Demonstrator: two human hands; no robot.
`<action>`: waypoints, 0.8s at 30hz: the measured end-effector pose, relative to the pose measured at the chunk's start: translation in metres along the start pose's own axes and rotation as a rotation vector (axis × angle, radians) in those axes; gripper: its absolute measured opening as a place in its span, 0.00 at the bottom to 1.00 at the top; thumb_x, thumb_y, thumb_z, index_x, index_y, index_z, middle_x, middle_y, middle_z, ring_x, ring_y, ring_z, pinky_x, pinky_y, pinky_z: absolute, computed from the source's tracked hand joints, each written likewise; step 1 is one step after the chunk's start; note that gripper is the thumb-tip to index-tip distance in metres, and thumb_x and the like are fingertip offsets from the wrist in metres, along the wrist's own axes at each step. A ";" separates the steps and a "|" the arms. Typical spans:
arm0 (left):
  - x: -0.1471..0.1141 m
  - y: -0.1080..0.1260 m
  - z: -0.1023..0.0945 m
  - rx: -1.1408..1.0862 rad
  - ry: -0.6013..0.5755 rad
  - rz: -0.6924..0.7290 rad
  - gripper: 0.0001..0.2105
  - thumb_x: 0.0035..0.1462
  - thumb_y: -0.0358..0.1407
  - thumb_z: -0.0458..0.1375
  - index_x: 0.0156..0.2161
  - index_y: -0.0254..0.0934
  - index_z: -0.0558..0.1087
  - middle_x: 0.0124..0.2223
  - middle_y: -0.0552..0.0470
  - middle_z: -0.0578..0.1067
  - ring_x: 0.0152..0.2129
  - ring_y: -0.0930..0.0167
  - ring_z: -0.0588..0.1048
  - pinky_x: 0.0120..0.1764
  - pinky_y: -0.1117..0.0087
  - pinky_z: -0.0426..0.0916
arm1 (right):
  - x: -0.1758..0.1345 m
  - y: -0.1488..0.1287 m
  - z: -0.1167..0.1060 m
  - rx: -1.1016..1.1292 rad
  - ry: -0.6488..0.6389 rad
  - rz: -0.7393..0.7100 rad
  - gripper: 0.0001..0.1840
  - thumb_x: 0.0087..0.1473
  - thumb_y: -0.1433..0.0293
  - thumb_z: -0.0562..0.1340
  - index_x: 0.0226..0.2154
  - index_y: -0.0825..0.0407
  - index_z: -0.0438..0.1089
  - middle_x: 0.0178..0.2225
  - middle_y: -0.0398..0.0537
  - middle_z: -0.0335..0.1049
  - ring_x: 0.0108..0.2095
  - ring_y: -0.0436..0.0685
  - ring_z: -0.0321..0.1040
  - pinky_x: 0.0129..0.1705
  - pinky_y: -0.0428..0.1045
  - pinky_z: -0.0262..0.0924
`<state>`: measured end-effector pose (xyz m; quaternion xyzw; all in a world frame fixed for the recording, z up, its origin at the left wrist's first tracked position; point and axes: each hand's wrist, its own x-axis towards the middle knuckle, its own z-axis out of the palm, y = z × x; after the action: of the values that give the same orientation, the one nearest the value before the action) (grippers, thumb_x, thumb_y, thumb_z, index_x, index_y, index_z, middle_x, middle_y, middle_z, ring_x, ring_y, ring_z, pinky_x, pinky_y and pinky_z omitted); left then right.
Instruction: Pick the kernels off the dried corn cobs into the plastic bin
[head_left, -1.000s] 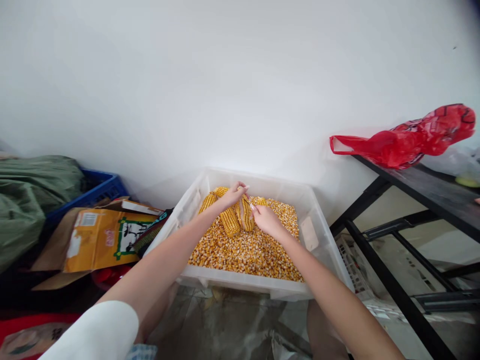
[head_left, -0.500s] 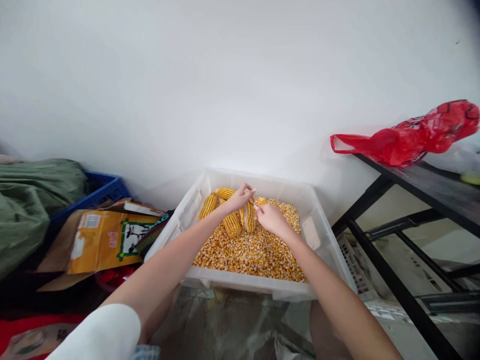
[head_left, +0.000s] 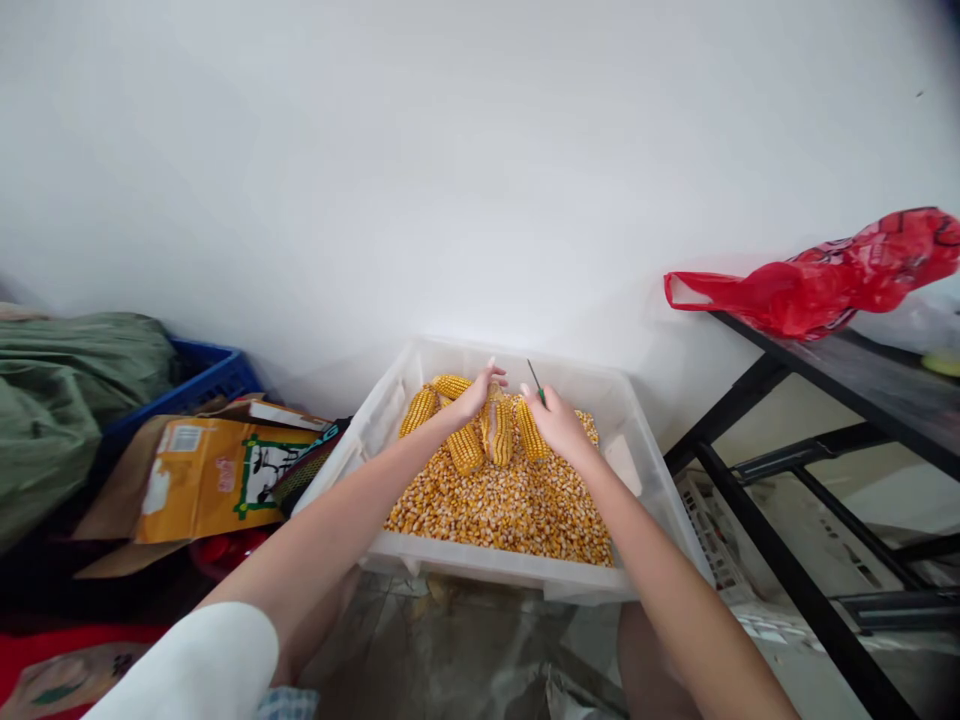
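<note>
My right hand point(head_left: 556, 420) is closed around the green handle of a thin-shafted tool that looks like a screwdriver point(head_left: 535, 378), its dark shaft pointing up and away. Just left of it, my left hand point(head_left: 478, 390) has its fingers apart beside the upper end of a corn cob point(head_left: 498, 435). I cannot tell whether it touches that cob. A pale stripe runs down the cob where kernels are gone. Another corn cob point(head_left: 531, 432) lies beside my right hand, and more cobs lie to the left. Loose corn kernels point(head_left: 502, 515) are heaped beneath them.
A translucent plastic bin point(head_left: 480, 548) holds the corn, against a white wall point(head_left: 450, 180). On the left are a torn yellow carton point(head_left: 202, 475) and a blue crate point(head_left: 214, 370) under green cloth. To the right stands a black-framed table point(head_left: 885, 385) with a red plastic bag point(head_left: 810, 285).
My hands have drawn apart, the right one shifting slightly right and up. The tool's shaft now shows, and more of the right-hand cob is uncovered. My left fingers have spread.
</note>
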<state>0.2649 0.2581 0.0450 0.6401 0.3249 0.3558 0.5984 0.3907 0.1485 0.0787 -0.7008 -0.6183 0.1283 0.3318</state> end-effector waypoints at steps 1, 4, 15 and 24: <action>0.000 0.000 0.004 -0.016 0.013 0.009 0.28 0.57 0.55 0.33 0.46 0.36 0.62 0.47 0.43 0.70 0.45 0.66 0.68 0.48 0.65 0.60 | 0.002 0.002 0.004 0.034 0.041 -0.022 0.18 0.55 0.54 0.50 0.31 0.51 0.60 0.31 0.47 0.66 0.31 0.55 0.63 0.32 0.47 0.53; 0.000 0.001 0.016 -0.030 0.003 0.045 0.29 0.58 0.53 0.31 0.51 0.37 0.62 0.55 0.43 0.64 0.54 0.66 0.61 0.53 0.65 0.55 | 0.007 0.010 0.015 0.089 0.073 -0.107 0.15 0.50 0.57 0.57 0.31 0.51 0.58 0.32 0.45 0.65 0.32 0.53 0.62 0.34 0.47 0.54; -0.023 0.048 0.001 -0.370 -0.094 -0.022 0.38 0.52 0.61 0.26 0.59 0.42 0.55 0.58 0.44 0.61 0.54 0.63 0.62 0.51 0.59 0.60 | 0.008 0.014 0.029 0.139 0.034 -0.178 0.13 0.49 0.62 0.57 0.34 0.51 0.55 0.30 0.42 0.62 0.30 0.52 0.60 0.33 0.46 0.54; -0.141 0.104 0.025 -0.073 0.066 0.120 0.37 0.52 0.61 0.27 0.60 0.46 0.54 0.56 0.48 0.65 0.55 0.59 0.61 0.50 0.52 0.61 | 0.018 0.033 0.013 0.153 0.014 -0.077 0.13 0.49 0.60 0.56 0.31 0.49 0.51 0.28 0.40 0.60 0.28 0.53 0.60 0.31 0.47 0.53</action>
<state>0.2091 0.1184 0.1383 0.6239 0.2924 0.4235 0.5881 0.4127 0.1689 0.0526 -0.6499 -0.6310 0.1574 0.3933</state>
